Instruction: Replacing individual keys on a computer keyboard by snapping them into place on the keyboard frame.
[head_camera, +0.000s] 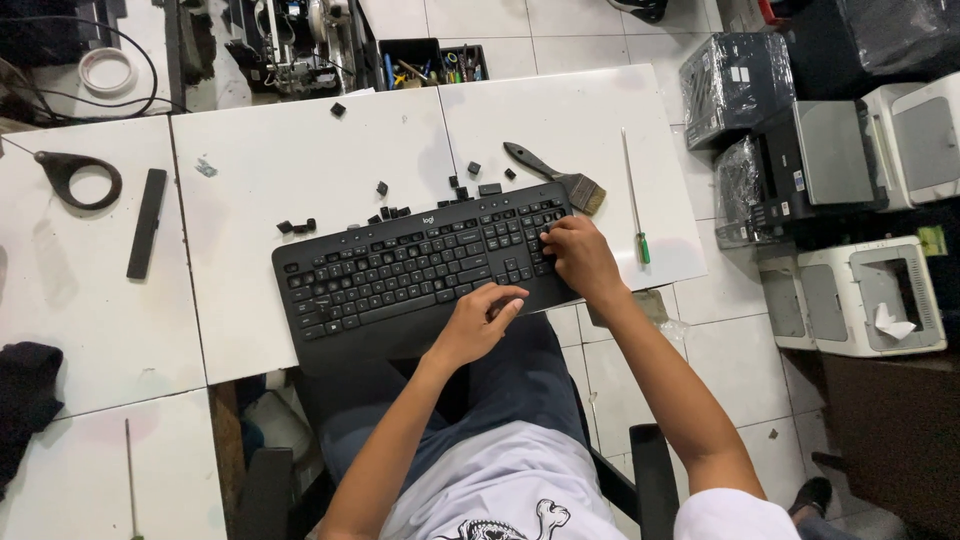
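Presently the black keyboard lies at a slant across the near edge of the white desk, its front overhanging toward the person's lap, which puts both key fields within easy reach of a seated worker.

Right hand: rests on the number-pad end, fingers curled down onto the keys. Whether a keycap is pinched under the fingertips cannot be told; the grip reads as pressing, not wrapped round anything.

Left hand: lies at the keyboard's front edge near the arrow keys, fingers loosely bent, thumb and forefinger close together; nothing visibly held. Judged to be steadying the board.

Loose black keycaps sit scattered just behind the keyboard's back edge, out of the hands' way. A flat paintbrush lies beside its right rear corner, near the right hand. A long green-handled screwdriver lies farther right, parallel to the desk edge.
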